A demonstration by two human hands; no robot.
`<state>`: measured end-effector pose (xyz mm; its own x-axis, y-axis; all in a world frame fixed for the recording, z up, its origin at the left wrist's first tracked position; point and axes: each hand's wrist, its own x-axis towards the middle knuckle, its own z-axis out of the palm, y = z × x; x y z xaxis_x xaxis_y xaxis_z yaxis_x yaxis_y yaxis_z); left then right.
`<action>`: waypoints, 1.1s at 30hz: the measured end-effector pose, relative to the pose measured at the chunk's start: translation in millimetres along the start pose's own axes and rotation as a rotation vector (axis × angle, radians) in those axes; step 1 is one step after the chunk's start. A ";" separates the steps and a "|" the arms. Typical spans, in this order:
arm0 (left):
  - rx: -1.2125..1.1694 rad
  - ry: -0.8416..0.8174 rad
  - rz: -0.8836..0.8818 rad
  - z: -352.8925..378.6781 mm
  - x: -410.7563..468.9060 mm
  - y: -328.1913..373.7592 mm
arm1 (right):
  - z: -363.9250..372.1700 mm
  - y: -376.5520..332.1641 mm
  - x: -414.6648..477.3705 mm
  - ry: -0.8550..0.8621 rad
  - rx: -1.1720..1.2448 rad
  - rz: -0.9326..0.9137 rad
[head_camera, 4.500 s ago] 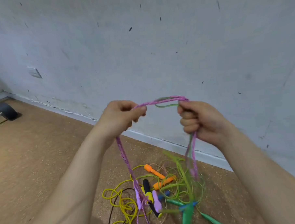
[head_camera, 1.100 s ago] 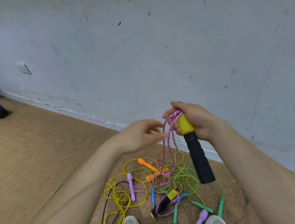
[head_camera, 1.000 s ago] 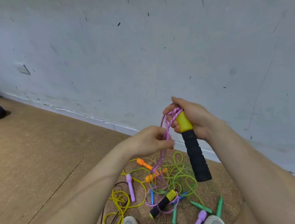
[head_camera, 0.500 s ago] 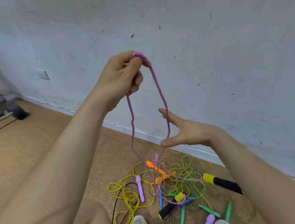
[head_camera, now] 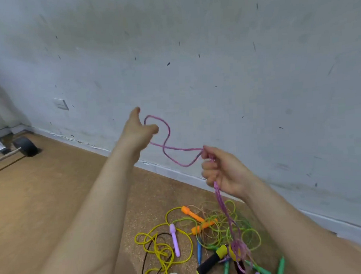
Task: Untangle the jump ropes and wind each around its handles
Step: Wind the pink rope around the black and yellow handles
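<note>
Pink rope (head_camera: 182, 149): one loop raised between my hands, right hand (head_camera: 220, 172) curled round it, left hand (head_camera: 139, 131) at its far end, grip too blurred to tell, tail hanging into the floor tangle (head_camera: 210, 228); no rope freed or wound yet

No text, label, brand, number or sign could be read on the wall (head_camera: 213, 52), the floor (head_camera: 43, 194) or the rope handles (head_camera: 192, 214).
</note>
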<state>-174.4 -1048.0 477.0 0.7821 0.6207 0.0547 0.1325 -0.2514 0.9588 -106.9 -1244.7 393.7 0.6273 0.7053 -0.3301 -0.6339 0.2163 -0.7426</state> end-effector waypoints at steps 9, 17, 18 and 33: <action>0.246 -0.769 0.132 102.9 -139.2 -124.9 | 83.9 -91.5 -12.1 -0.191 0.420 -0.223; -0.234 -0.396 -0.282 84.6 -138.6 -150.5 | 47.5 -103.3 9.7 0.160 0.284 -0.352; -0.425 -0.343 -0.323 82.3 -134.6 -137.1 | 39.1 -90.0 11.4 0.149 0.176 -0.279; -0.996 -0.389 -0.507 61.4 -83.0 -59.9 | -42.1 98.7 -37.9 -0.556 -0.187 0.236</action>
<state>-209.9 -1130.1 397.8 0.9323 0.1722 -0.3181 0.0826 0.7547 0.6508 -174.2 -1278.5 308.3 0.1192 0.9760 -0.1824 -0.6053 -0.0742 -0.7925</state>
